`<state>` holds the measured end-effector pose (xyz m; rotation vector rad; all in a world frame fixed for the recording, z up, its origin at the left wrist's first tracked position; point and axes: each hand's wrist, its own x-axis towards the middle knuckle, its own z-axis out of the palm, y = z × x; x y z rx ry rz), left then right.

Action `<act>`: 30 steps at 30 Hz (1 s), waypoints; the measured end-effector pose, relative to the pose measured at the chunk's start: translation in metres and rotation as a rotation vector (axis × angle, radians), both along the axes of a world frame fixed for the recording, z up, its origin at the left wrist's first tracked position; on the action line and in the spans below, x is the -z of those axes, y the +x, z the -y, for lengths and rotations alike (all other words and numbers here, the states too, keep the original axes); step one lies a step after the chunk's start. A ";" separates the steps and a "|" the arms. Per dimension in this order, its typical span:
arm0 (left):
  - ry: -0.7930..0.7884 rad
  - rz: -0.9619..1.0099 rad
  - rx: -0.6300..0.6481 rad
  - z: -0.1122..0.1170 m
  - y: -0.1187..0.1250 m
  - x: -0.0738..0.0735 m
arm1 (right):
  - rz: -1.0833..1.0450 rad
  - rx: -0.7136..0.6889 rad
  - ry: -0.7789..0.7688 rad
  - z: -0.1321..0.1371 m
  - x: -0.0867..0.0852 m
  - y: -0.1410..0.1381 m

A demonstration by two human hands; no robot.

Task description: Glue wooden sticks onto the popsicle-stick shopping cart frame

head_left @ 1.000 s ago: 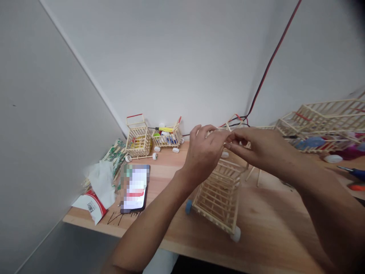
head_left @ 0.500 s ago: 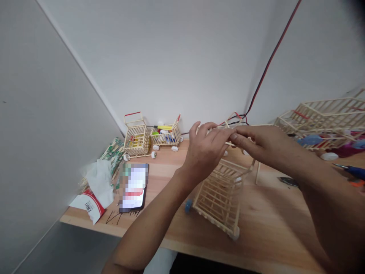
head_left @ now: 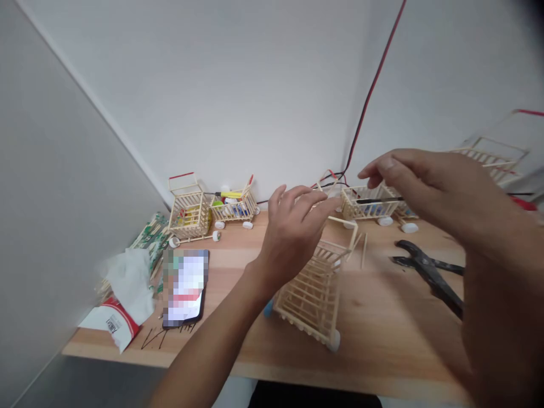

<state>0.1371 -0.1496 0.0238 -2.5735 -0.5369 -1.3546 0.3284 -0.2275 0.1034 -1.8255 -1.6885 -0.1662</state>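
A miniature shopping cart (head_left: pixel 308 294) built from thin wooden sticks stands on the table in front of me, with small white and blue wheels. My left hand (head_left: pixel 293 232) is at its handle, index finger over the bar and the other fingers spread; the thumb is hidden under the hand. Up and to the right, my right hand (head_left: pixel 429 184) hovers apart from the cart, its fingers stretched forward and loosely bent, nothing visible in them. Below that hand lie black pliers (head_left: pixel 423 266), their handles partly covered by my forearm. Thin loose sticks (head_left: pixel 363 250) rest beside the cart.
More stick carts line the wall: one with a red handle (head_left: pixel 190 215), one holding small items (head_left: pixel 233 208), another at right (head_left: pixel 369 203). On the left lie a phone (head_left: pixel 187 289), white tissue (head_left: pixel 131 277), a red-white packet (head_left: pixel 121 323) and green-wrapped sticks (head_left: pixel 148 232). A red-black cable (head_left: pixel 369 102) hangs down.
My right hand has left the cart's handle and moved up to the right. The left hand stays at the cart. My view has shifted right, bringing the pliers into sight.
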 end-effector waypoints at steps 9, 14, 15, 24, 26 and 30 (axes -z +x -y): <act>-0.203 0.252 0.124 -0.007 -0.028 -0.027 | -0.015 0.079 -0.083 0.014 0.013 0.019; -0.416 0.355 0.208 -0.014 -0.024 -0.022 | -0.284 0.018 -0.100 0.022 0.063 0.026; -0.485 0.371 0.223 -0.016 -0.023 -0.019 | -0.384 -0.004 -0.058 0.022 0.074 0.024; -1.091 0.528 0.350 -0.024 -0.019 0.007 | -0.749 -0.130 -0.127 0.015 0.104 -0.002; -1.165 0.528 0.363 -0.022 -0.020 0.009 | -0.762 -0.147 -0.133 0.015 0.100 -0.005; -1.266 0.488 0.353 -0.018 -0.023 0.010 | -0.838 -0.161 -0.110 0.013 0.097 -0.009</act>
